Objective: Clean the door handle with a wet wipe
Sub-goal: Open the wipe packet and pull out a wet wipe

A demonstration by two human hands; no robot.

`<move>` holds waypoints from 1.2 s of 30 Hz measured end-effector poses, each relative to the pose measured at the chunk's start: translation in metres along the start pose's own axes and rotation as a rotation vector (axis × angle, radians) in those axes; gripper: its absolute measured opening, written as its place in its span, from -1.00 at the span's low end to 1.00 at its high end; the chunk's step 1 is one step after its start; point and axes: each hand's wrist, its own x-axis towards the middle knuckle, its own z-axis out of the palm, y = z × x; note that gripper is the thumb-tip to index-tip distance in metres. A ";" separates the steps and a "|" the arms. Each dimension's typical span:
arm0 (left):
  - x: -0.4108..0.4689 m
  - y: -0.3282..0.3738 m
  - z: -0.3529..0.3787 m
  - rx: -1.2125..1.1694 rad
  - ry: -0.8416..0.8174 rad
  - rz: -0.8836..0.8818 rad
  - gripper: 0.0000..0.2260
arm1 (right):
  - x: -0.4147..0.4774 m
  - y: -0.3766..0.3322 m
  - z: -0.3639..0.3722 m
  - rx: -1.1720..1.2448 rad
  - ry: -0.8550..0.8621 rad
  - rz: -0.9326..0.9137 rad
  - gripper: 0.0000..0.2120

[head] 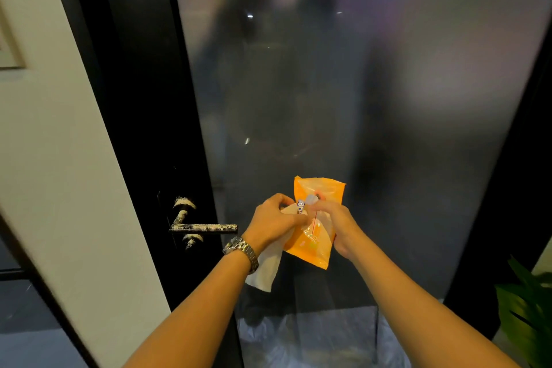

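Left of hands: soiled lever door handle [206,228], long axis horizontal. Left hand [273,219], nearer, pinches wet wipe [267,270]; right hand [334,222] grips orange wipe pack [313,243].

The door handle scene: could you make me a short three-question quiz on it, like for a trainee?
1. True or false: the door handle is spotless.
2. What hangs from the left hand? A) white wet wipe B) sponge C) key
3. What colour is the wipe packet that the right hand grips?

Key: 1 false, whitish grime covers it; 2 A; 3 orange.
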 end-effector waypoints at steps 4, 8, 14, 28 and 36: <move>0.003 -0.005 0.002 0.057 0.069 0.029 -0.68 | -0.004 0.000 -0.001 0.057 -0.151 0.004 -0.71; 0.003 -0.007 0.005 0.157 0.241 0.080 -0.67 | -0.005 0.001 0.005 0.084 -0.186 -0.006 -0.69; -0.002 -0.002 0.006 0.232 0.317 0.223 -0.62 | 0.000 0.001 0.008 0.063 -0.073 -0.039 -0.69; 0.005 -0.040 -0.011 0.277 0.107 0.607 -0.87 | 0.006 0.011 0.006 0.074 0.150 0.049 -0.60; 0.008 -0.044 -0.006 0.258 -0.043 0.459 -0.77 | -0.017 0.028 0.013 0.155 0.145 0.022 -0.70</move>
